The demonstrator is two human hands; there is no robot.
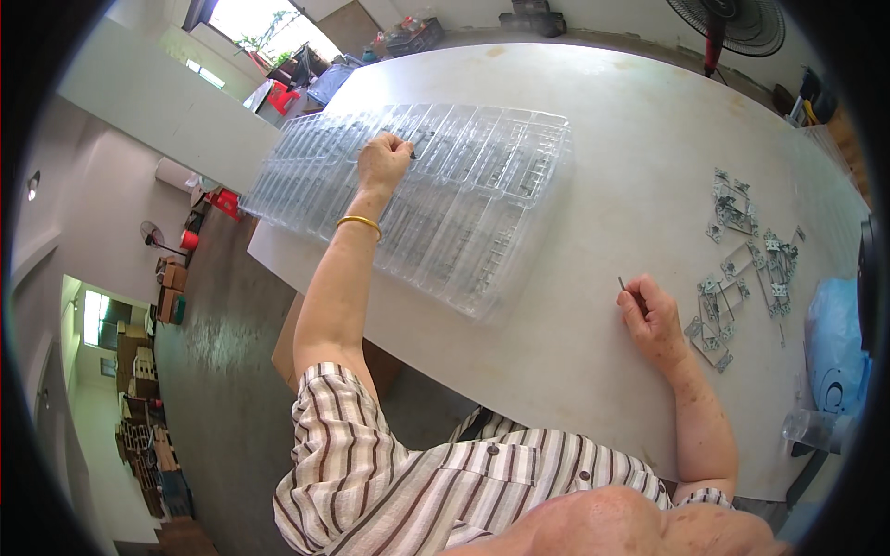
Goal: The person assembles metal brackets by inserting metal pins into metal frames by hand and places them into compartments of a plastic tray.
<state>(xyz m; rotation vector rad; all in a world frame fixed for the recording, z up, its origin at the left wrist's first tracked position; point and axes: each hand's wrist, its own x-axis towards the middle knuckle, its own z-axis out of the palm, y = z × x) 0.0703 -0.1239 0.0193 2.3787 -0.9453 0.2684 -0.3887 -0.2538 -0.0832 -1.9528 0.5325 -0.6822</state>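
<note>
The clear plastic tray stack (564,139) spread across the left part of my white table (603,116), and I judged the work there well under way: several of its long compartments held small metal pieces (533,176), though glare and the layered plastic kept me from telling how many were filled. My left hand (382,167) was over the far half of the tray stack, thumb and fingertips pinching a small dark piece (413,156) whose shape I could not make out. Right of the tray stack, well apart from it, my right hand (656,320) was curled, gripping a thin grey metal pin (622,284) by thumb and finger. Farther right of the tray stack, loose metal brackets (732,208) lay scattered, so I reckoned a fair share was left. Around me, cardboard boxes (173,276) were piled well left of the tray stack, and a red plastic stool (224,203) stood nearer its left end. My left forearm (336,292) crossed its near edge, hiding some compartments. Beyond the tray stack to the right stood a black fan (737,28); a clear plastic cup (802,426) and a pale blue plastic bag (828,324) crowded the side farthest right of it.
</note>
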